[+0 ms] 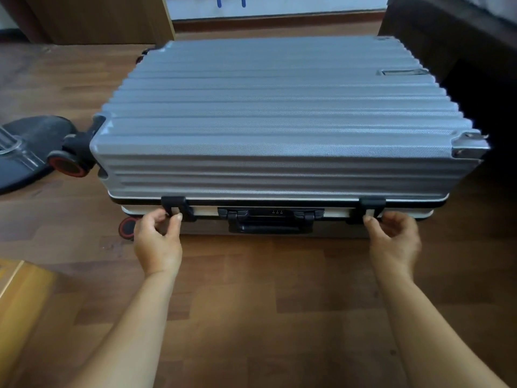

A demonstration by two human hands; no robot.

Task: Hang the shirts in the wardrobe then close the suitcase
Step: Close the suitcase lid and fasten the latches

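A grey ribbed hard-shell suitcase (279, 107) lies flat on the wooden floor with its lid down. Its front edge carries a black carry handle (270, 224) with a combination lock, plus a black latch on each side. My left hand (158, 239) pinches the left latch (176, 208) between thumb and fingers. My right hand (394, 238) pinches the right latch (372, 208) the same way. No shirts are in view.
Black wheels with red rims (70, 163) stick out at the suitcase's left end. A dark grey object (30, 147) lies on the floor at the left. Wooden furniture (98, 18) stands at the back left, a dark bed frame (461, 51) at the right.
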